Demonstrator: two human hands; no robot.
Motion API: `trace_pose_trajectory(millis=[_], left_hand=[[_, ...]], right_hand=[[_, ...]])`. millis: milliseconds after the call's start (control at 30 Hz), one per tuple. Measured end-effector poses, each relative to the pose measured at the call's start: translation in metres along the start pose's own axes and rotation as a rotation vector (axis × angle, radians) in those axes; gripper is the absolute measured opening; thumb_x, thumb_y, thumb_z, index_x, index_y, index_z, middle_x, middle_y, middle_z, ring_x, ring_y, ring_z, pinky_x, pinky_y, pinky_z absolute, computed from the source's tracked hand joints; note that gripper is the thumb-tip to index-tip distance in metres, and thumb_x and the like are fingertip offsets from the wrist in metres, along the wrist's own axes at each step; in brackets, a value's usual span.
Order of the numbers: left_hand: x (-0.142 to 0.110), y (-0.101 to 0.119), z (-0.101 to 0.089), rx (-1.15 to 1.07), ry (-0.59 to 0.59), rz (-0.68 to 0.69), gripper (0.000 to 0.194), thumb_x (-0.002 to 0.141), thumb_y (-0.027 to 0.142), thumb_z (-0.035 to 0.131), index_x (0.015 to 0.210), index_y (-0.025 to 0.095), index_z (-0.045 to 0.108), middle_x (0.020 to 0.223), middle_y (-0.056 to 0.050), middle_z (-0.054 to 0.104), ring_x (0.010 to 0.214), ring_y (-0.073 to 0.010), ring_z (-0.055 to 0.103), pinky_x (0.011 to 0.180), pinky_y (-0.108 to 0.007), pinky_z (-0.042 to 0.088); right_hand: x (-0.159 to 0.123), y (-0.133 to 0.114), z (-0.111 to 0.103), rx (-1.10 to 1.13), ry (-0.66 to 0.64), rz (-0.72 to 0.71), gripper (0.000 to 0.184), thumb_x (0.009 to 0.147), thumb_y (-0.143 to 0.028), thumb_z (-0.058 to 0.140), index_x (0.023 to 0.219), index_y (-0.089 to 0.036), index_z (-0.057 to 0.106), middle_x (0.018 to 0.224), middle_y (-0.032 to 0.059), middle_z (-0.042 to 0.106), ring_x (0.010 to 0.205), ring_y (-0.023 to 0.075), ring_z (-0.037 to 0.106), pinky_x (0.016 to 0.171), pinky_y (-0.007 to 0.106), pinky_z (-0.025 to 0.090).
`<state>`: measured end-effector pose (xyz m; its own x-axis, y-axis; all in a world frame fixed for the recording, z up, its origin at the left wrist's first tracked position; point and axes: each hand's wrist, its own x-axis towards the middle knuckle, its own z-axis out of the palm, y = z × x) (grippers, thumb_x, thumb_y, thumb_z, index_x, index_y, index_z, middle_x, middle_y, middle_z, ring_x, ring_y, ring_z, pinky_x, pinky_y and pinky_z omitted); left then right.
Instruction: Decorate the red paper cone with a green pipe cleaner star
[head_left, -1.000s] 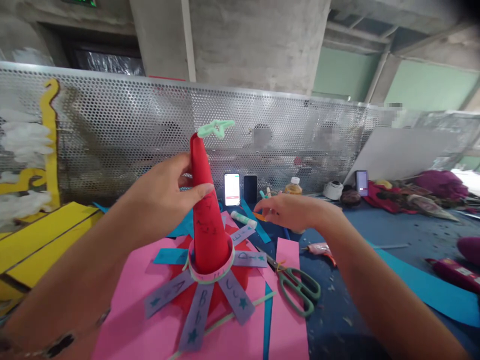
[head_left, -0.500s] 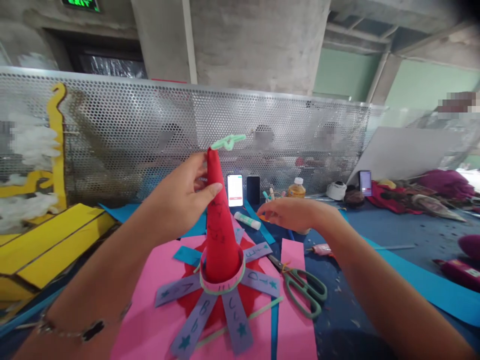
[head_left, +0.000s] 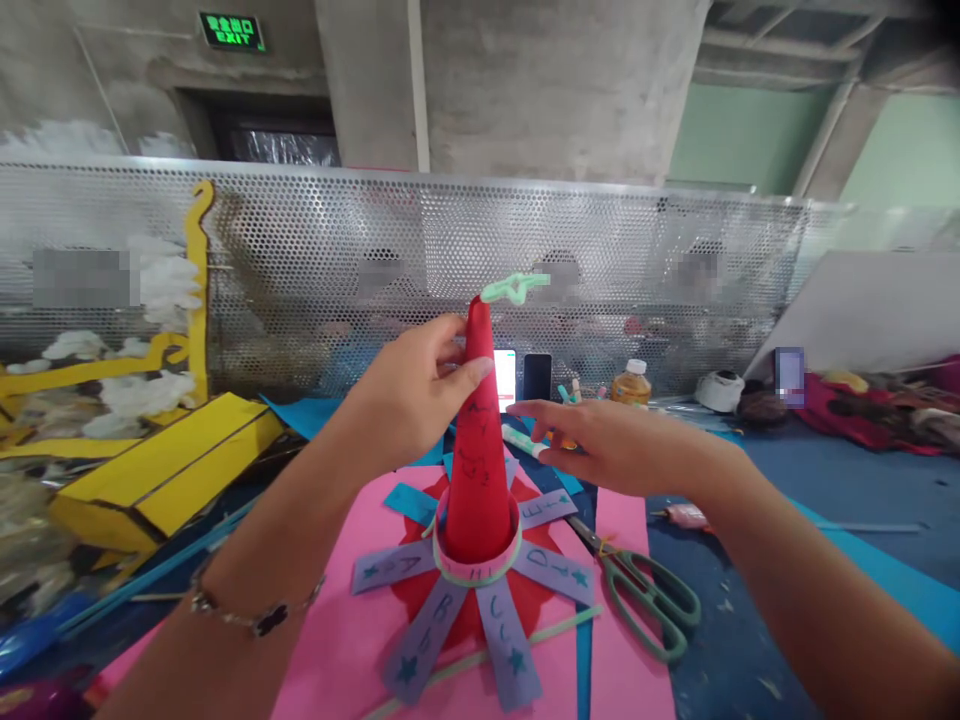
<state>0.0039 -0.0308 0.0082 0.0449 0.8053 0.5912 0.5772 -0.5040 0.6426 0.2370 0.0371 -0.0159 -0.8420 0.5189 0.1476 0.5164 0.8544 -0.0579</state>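
I'm at a fitting stage, as I judge it: the red paper cone (head_left: 480,470) stands upright in a paper ring (head_left: 476,572), at the hub of lettered lavender strips (head_left: 424,640) on a pink card sheet (head_left: 322,630). My left hand (head_left: 416,395) pinches the cone near its tip, thumb in front and the other fingers behind it. A green pipe-cleaner twist (head_left: 514,288) sits at the tip. My right hand (head_left: 619,445) is open, its fingers stretched out, with a glue stick (head_left: 525,441) just beneath them; whether they touch it I can't tell. The next move seems to call for a steady cone — any tilt would pull it from the ring. Green-handled scissors (head_left: 649,600) lie to the right on the blue surface (head_left: 757,570).
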Motion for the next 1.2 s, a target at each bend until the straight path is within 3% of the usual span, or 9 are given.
trace_pose_trajectory(millis=[333, 533, 700, 867, 1033, 1200], left_hand=[[0.0, -0.001, 0.0, 0.06, 0.012, 0.024, 0.028, 0.092, 0.031, 0.063, 0.118, 0.02, 0.064, 0.117, -0.008, 0.074, 0.108, -0.0269, 0.071, 0.093, -0.042, 0.06], [0.0, 0.001, 0.009, -0.049, 0.307, 0.115, 0.031, 0.091, 0.031, 0.068, 0.119, 0.019, 0.063, 0.115, -0.007, 0.074, 0.106, -0.0241, 0.071, 0.089, -0.034, 0.061], [-0.001, 0.002, 0.017, -0.145, 0.427, 0.196, 0.02, 0.088, 0.03, 0.073, 0.104, 0.019, 0.068, 0.099, -0.005, 0.078, 0.089, -0.0198, 0.075, 0.079, -0.028, 0.062], [-0.001, 0.001, 0.021, -0.143, 0.434, 0.191, 0.014, 0.088, 0.027, 0.073, 0.099, 0.019, 0.069, 0.096, -0.004, 0.079, 0.086, -0.0185, 0.075, 0.078, -0.027, 0.062], [-0.001, -0.002, 0.023, -0.1, 0.444, 0.197, 0.013, 0.089, 0.027, 0.073, 0.1, 0.02, 0.068, 0.099, -0.005, 0.08, 0.09, -0.0195, 0.076, 0.079, -0.027, 0.063], [-0.001, -0.004, 0.022, -0.073, 0.436, 0.205, 0.014, 0.091, 0.027, 0.072, 0.102, 0.02, 0.068, 0.103, -0.005, 0.08, 0.095, -0.0207, 0.077, 0.084, -0.029, 0.063]], right_hand=[[-0.006, -0.014, -0.008, -0.065, 0.12, -0.052, 0.062, 0.1, -0.026, 0.054, 0.158, -0.032, 0.032, 0.113, 0.0043, 0.077, 0.091, 0.0238, 0.072, 0.068, 0.031, 0.044], [-0.007, -0.018, -0.009, -0.13, 0.124, -0.079, 0.058, 0.1, -0.022, 0.053, 0.155, -0.032, 0.038, 0.105, 0.0036, 0.078, 0.082, 0.0216, 0.072, 0.06, 0.029, 0.041], [-0.009, -0.024, -0.012, -0.148, 0.131, -0.089, 0.055, 0.099, -0.019, 0.053, 0.151, -0.032, 0.044, 0.101, 0.0015, 0.079, 0.075, 0.0192, 0.071, 0.058, 0.027, 0.038], [-0.008, -0.022, -0.012, -0.152, 0.132, -0.081, 0.055, 0.099, -0.015, 0.049, 0.15, -0.034, 0.045, 0.093, -0.0014, 0.079, 0.071, 0.0186, 0.07, 0.055, 0.026, 0.036], [-0.009, -0.02, -0.012, -0.141, 0.17, -0.126, 0.058, 0.097, -0.009, 0.046, 0.149, -0.035, 0.046, 0.113, -0.0008, 0.077, 0.082, 0.0176, 0.072, 0.061, 0.026, 0.041], [-0.01, -0.024, -0.012, -0.158, 0.148, -0.097, 0.058, 0.095, -0.007, 0.047, 0.148, -0.03, 0.048, 0.101, 0.001, 0.079, 0.075, 0.0164, 0.072, 0.057, 0.026, 0.039]])
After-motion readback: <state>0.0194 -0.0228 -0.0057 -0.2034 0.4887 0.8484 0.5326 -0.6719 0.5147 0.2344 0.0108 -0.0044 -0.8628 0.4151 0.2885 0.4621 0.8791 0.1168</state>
